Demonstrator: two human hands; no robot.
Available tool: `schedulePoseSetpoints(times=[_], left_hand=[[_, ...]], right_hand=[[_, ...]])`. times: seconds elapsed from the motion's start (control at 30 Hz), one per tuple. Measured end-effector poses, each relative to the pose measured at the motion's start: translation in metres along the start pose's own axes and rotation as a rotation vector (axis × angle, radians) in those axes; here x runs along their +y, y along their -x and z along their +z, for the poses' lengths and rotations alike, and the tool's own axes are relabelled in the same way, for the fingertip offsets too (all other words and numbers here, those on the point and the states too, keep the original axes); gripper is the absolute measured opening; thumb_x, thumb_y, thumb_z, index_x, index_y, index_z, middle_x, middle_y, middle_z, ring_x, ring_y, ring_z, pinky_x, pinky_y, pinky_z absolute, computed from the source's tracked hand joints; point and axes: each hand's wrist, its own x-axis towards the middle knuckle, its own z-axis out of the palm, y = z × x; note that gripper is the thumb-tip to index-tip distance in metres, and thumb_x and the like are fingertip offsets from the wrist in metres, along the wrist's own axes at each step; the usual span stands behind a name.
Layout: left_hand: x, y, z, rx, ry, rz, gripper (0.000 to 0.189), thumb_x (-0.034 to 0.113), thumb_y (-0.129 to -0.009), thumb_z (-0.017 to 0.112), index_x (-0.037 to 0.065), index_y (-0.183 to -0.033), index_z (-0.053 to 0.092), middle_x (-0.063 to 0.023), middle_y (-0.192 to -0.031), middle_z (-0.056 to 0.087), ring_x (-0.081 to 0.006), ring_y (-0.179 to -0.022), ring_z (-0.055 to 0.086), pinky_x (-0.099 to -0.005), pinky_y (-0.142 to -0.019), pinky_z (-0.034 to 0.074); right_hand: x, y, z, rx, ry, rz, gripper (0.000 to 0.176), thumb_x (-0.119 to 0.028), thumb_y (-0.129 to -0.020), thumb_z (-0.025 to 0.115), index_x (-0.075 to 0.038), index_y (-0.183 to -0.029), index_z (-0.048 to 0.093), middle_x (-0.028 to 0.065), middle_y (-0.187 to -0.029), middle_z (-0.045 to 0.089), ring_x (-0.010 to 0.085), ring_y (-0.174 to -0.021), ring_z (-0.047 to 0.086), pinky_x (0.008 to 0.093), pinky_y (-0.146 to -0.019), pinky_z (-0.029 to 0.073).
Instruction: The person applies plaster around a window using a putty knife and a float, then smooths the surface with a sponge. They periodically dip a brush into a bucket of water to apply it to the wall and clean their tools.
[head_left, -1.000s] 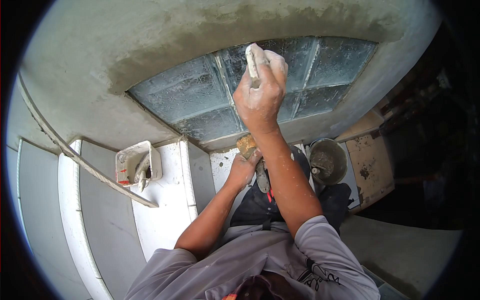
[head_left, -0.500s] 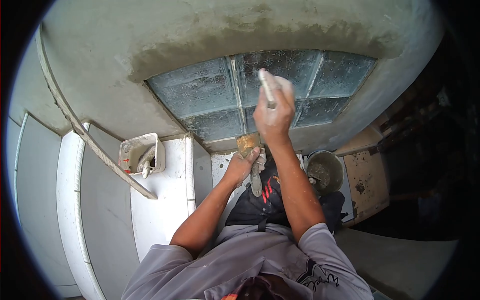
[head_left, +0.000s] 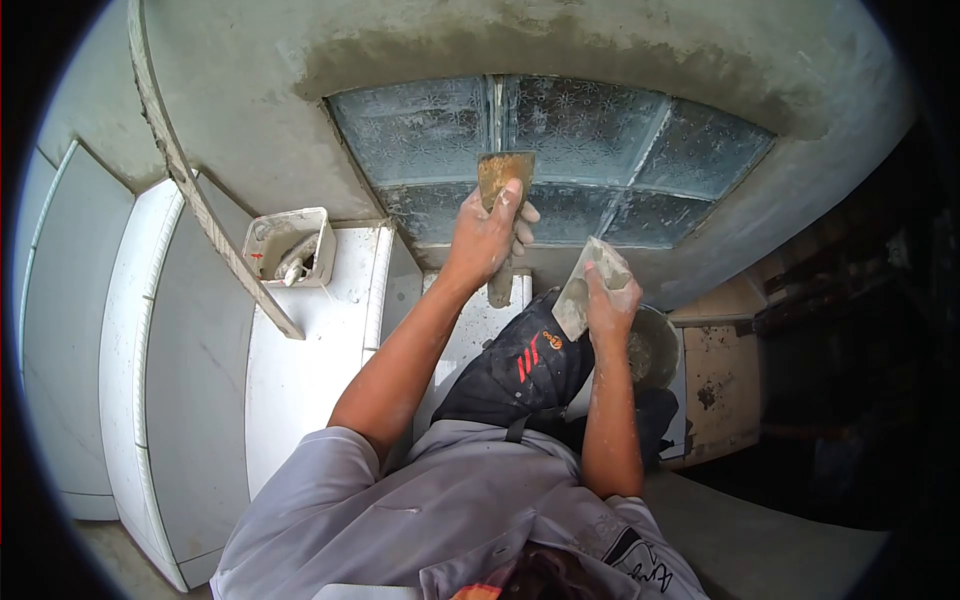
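My left hand [head_left: 484,238] is closed around a scraper [head_left: 506,170] with a broad, rust-stained blade, held upright in front of the glass block window [head_left: 580,140]. Its mortar-caked handle sticks out below my fingers. My right hand [head_left: 614,305] grips a plastering trowel [head_left: 574,303], its flat pale blade tilted above my right knee. Grey smears cover the trowel and the fingers holding it. Behind that hand, partly hidden, stands a round bucket [head_left: 654,350] with wet grey mortar inside.
A square white tub [head_left: 322,262] holding a dirty tool sits on a white tiled step [head_left: 300,345] at left. A long wooden strip [head_left: 190,185] leans there across the tiled stairs. Damp plaster [head_left: 420,55] borders the window top. A stained board [head_left: 722,385] lies at right.
My left hand has lifted the scraper up toward the window. My right hand has come down from in front of the glass to beside my knee, the trowel's blade now showing. The view has shifted slightly.
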Motion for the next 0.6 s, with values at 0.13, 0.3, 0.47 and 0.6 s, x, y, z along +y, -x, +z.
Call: schedulePoseSetpoints(times=[0.13, 0.3, 0.47, 0.6], left_hand=[[-0.018, -0.028, 0.003, -0.036, 0.101, -0.085, 0.046, 0.05, -0.1, 0.058, 0.004, -0.099, 0.06, -0.0051, -0.073, 0.065, -0.0096, -0.052, 0.056, -0.0249, -0.044, 0.046], [0.0, -0.056, 0.032, -0.17, 0.229, -0.066, 0.042, 0.048, -0.099, 0.06, 0.006, -0.098, 0.061, -0.0052, -0.072, 0.065, -0.0102, -0.049, 0.054, -0.0254, -0.04, 0.042], [-0.018, -0.051, 0.05, -0.148, 0.24, -0.154, 0.038, 0.045, -0.099, 0.062, 0.007, -0.095, 0.059, -0.0055, -0.073, 0.065, -0.0107, -0.048, 0.053, -0.0255, -0.039, 0.041], [0.004, -0.062, 0.081, -0.214, 0.3, -0.131, 0.036, 0.043, -0.1, 0.061, 0.008, -0.104, 0.057, -0.0036, -0.075, 0.062, -0.0103, -0.05, 0.051, -0.0251, -0.042, 0.042]], right_hand=[[0.009, 0.01, -0.023, 0.018, 0.059, 0.026, 0.028, -0.006, -0.089, 0.071, 0.004, -0.116, 0.069, 0.0088, -0.107, 0.072, 0.0146, -0.095, 0.066, 0.029, -0.086, 0.051], [0.008, 0.013, -0.043, 0.103, 0.057, 0.111, 0.027, -0.005, -0.088, 0.068, 0.004, -0.113, 0.069, 0.0121, -0.103, 0.072, 0.0189, -0.093, 0.069, 0.0315, -0.085, 0.052], [0.024, 0.012, -0.051, 0.12, 0.022, 0.059, 0.027, -0.004, -0.087, 0.069, 0.005, -0.113, 0.069, 0.0121, -0.103, 0.073, 0.0181, -0.094, 0.068, 0.0314, -0.086, 0.052], [0.027, 0.016, -0.06, 0.114, 0.021, 0.097, 0.028, -0.005, -0.087, 0.068, 0.005, -0.114, 0.069, 0.0125, -0.105, 0.073, 0.0179, -0.096, 0.068, 0.0309, -0.087, 0.052]])
